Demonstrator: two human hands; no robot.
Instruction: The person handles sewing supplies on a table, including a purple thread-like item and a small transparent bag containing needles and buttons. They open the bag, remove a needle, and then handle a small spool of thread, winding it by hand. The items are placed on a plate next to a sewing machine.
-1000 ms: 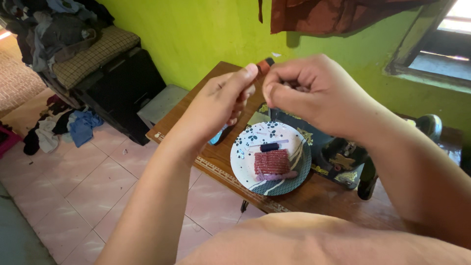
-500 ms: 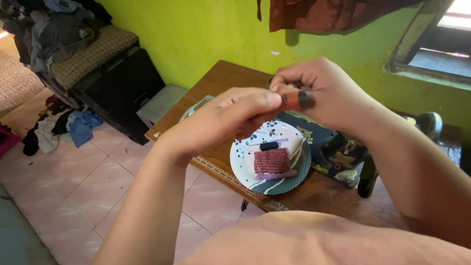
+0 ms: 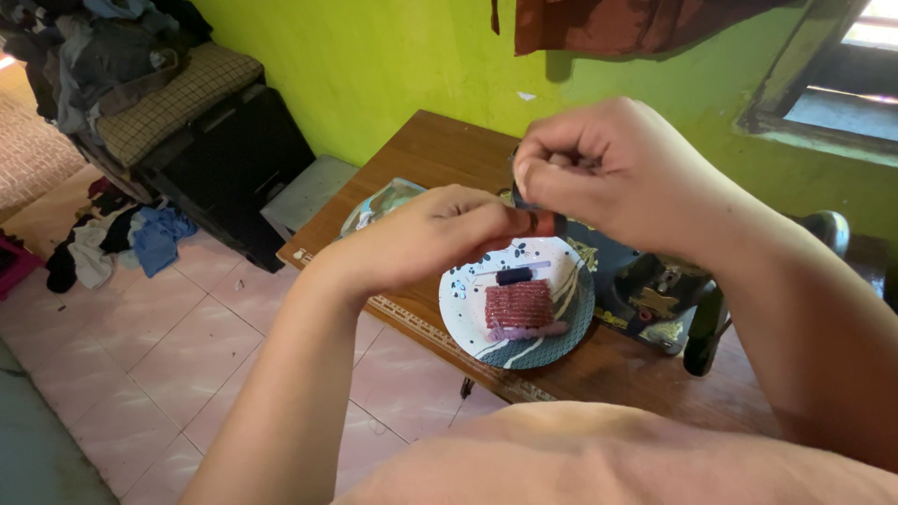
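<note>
— Fingers (image 3: 486, 220) of the left hand (image 3: 426, 238) pinch one end of a small orange-and-black spool (image 3: 541, 223), don't they?

— Yes. It lies roughly level above the patterned plate (image 3: 571, 323), long axis running left to right, and the right hand (image 3: 599, 173) is curled closed just above its other end. Whether those fingertips grip thread, I cannot tell.

— Which hand is nearer?

— Both meet it.

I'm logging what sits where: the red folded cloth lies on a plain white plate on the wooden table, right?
Not quite. In the head view the red folded cloth lies on a white plate patterned with dark flowers and a dark green edge, not plain, on the wooden table.
</note>
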